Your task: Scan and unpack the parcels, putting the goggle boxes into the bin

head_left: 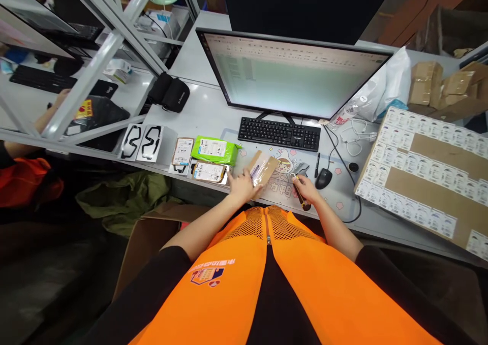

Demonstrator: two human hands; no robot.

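Observation:
A small brown cardboard package (268, 171) with a strip of clear wrap or tape lies on the desk mat. My left hand (242, 186) rests at its lower left edge with fingers spread, some of them touching it. My right hand (305, 188) is closed around a black-and-yellow utility knife (302, 198), to the right of the package and apart from it. Left of my left hand lie a bright green parcel (215, 150) with a white label and a brown labelled packet (209, 172). Another labelled packet (183, 152) sits further left.
A monitor (293, 75) stands behind a black keyboard (279, 133). At the right are a mouse (324, 178), a pen (317, 165), cables and a large sticker-covered carton (427, 182). White boxes (150, 143) stand at the left. An open carton (152, 228) is below the desk edge.

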